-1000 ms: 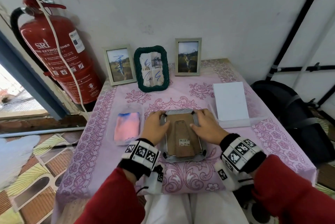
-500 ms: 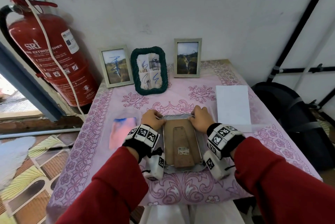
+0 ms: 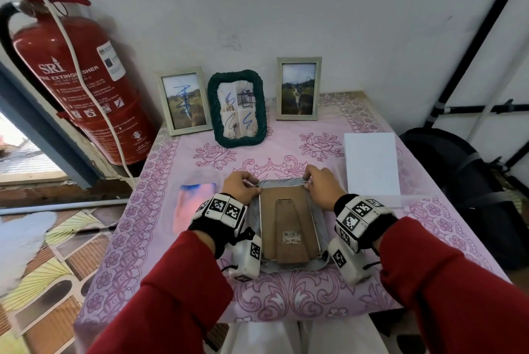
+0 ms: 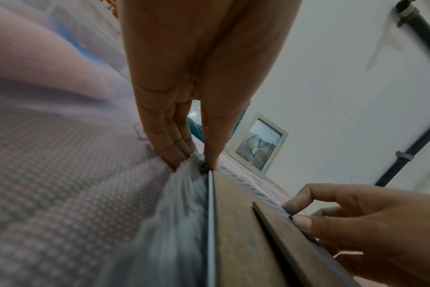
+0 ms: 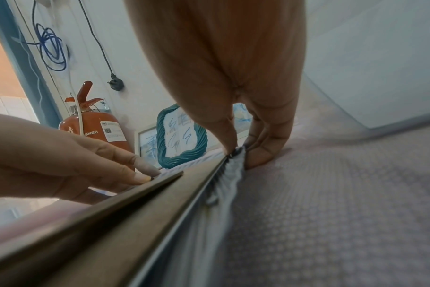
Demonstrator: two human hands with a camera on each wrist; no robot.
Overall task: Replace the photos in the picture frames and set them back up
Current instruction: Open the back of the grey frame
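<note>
I have the silver frame [image 3: 289, 227] face down on the table [image 3: 429, 227] before me, my left hand [image 3: 239, 186] and right hand [image 3: 322, 184] each pinching a far corner — backing on, not yet stood up. Three frames [image 3: 297, 88] stand at the wall, seemingly done.

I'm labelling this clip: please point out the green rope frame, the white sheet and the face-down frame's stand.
green rope frame [image 3: 237, 142]: head view, bottom rim.
white sheet [image 3: 371, 163]: head view, its middle.
stand [image 3: 291, 232]: head view, middle of the brown flap.
</note>
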